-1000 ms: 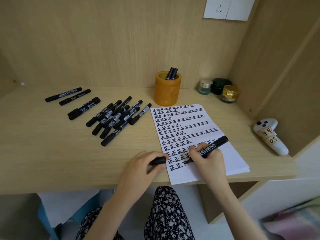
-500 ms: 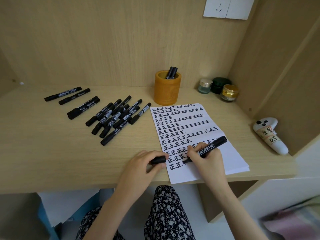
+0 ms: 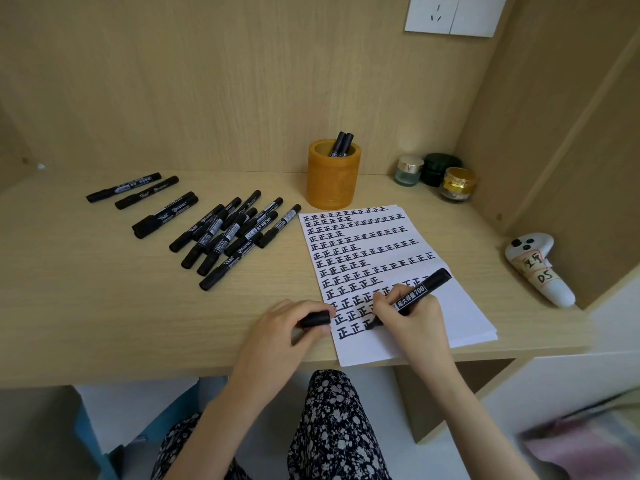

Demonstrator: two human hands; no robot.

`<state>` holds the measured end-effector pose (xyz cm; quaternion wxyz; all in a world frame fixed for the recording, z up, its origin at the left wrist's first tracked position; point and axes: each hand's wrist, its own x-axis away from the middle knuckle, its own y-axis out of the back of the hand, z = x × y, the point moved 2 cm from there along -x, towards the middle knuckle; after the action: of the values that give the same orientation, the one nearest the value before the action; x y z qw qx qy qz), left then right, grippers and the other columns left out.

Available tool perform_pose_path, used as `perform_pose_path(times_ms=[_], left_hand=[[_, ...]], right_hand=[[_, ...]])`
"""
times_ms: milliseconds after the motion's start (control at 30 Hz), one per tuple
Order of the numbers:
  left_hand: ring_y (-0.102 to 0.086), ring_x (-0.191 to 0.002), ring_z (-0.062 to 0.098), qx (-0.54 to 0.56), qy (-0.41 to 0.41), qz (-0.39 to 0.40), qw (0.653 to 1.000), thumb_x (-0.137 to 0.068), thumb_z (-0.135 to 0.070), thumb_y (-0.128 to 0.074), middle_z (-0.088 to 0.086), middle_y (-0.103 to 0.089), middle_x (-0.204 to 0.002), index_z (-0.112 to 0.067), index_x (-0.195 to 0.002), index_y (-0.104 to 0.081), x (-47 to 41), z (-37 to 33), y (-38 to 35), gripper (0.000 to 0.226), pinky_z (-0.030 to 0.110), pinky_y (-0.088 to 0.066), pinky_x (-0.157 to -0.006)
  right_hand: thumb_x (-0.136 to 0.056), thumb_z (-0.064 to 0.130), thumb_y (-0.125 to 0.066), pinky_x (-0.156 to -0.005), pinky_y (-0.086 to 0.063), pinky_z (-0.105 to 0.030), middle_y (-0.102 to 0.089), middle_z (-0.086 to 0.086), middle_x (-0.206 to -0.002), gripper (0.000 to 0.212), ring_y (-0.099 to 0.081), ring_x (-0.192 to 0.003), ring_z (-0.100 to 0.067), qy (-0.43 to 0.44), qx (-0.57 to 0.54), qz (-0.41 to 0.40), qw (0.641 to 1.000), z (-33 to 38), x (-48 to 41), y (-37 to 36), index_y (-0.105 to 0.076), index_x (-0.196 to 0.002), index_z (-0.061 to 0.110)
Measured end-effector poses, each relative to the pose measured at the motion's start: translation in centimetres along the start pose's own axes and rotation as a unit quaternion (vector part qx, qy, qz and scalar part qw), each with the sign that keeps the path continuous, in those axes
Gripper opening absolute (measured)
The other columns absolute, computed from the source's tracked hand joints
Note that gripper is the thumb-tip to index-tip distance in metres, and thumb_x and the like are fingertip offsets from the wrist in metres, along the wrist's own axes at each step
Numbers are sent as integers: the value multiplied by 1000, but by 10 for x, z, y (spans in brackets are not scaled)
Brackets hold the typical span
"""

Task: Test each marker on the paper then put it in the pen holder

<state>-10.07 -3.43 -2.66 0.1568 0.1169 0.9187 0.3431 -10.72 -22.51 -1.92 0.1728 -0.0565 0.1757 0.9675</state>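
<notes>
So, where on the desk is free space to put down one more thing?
Bare desk lies left of the left hand, in front of the loose markers. Another patch sits between the paper and the white controller. The markers are crowded.

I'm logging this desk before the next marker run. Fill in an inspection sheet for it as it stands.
Surface: wooden desk.
Job's things: paper with rows of marks; holder with two markers; loose markers left of the paper.
Clutter: three jars; white controller.
Grips: right hand writes with a marker; left hand holds its cap.
Cables: nothing seen.
Surroundings: wall socket; wood panels.
</notes>
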Motion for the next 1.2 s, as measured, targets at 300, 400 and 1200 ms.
perform_pose_path(times_ms=[300,400,1200], left_hand=[[-50,-88,-8,9,6,2,1000,-85,-34,-61,-20,-59,-100,-39,-111,-63,0,-1,1,27,10,-35,-70],[-47,-82,-13,4,2,3,1000,-85,-34,-61,-22,-58,-96,-39,-111,-63,0,-3,2,26,7,-34,-67],[-61,-71,-2,167,59,-50,983,-72,-34,-74,-20,-70,-84,-31,-86,-57,-3,-13,8,23,12,-45,-68]], right_hand=[[-82,3,-63,-42,-26,-15,-43,12,-38,39,-32,-42,-5,7,7,-17,1000,-1,-4,4,-44,-51,17],[-82,2,-62,-43,-26,-16,-42,11,-38,40,-31,-43,-5,10,4,-19,1000,-2,-4,4,-42,-51,17],[-86,16,-68,-40,-18,-19,-25,5,-44,50,-18,-39,-11,-31,-242,19,970,32,-1,-8,-37,-49,25]])
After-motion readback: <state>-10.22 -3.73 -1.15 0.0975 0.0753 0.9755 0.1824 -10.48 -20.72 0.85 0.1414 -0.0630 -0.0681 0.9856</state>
